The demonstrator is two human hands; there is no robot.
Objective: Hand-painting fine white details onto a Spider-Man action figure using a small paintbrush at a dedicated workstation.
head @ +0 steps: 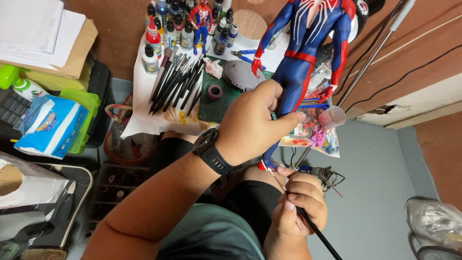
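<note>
My left hand [252,123] grips the legs of a tall blue and red superhero figure [301,58], which stands upside-up with its back to me. A black watch [211,151] sits on that wrist. My right hand [298,202] is shut on a thin black paintbrush [308,219]. The brush tip touches the figure's red foot [266,166] just below my left hand.
A small table holds a row of black brushes [178,84], several paint bottles [166,31], a small red and blue figure [199,21], a green cutting mat [214,103] and a paint-stained palette [313,132]. A wipes pack [48,125] lies at the left. Cables run along the right wall.
</note>
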